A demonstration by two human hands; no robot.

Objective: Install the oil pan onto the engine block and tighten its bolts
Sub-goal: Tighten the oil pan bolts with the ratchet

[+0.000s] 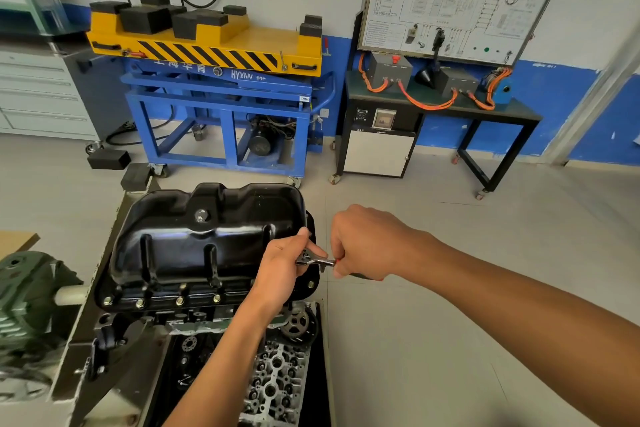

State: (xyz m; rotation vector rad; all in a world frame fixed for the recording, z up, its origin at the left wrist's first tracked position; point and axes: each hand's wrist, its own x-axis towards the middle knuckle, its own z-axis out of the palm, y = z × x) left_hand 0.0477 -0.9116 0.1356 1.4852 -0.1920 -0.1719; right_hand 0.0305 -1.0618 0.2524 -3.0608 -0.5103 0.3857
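Right hand (363,241) clenched around the ratchet (315,260) handle, left hand (278,269) pinching its head at the oil pan (207,239) edge.

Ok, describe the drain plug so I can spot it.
Find the black oil pan in the middle of the view. The plug is the lone silver hex head on its top face, larger than the small bolts along the near flange.

The grey tiled floor (433,322) carries a blue wheeled lift cart (221,121); two black rubber blocks (109,159) lie just left of it; a black caster table (519,109) stands right of it.
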